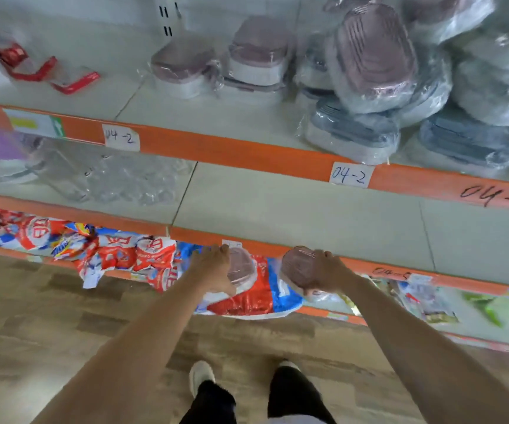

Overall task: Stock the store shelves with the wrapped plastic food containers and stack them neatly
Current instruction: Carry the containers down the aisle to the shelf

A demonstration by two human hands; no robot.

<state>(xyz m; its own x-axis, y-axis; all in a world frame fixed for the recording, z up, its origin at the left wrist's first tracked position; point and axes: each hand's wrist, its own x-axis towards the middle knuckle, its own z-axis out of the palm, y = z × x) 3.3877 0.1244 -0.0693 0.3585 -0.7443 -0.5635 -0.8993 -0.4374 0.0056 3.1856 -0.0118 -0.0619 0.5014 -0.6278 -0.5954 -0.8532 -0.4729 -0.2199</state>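
Two wrapped pink-lidded containers, low centre of frame: our left hand [213, 267] clasps one container [241, 267], our right hand [323, 272] the other [297, 266]. Both held at the shelf edge [277, 246], likely for stacking by the pile [369, 62] upper right.

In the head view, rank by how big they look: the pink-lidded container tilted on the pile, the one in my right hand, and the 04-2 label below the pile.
1. Tilted pink-lidded container, clearly largest.
2. Container in the right hand and the 04-2 label look alike; unranked.
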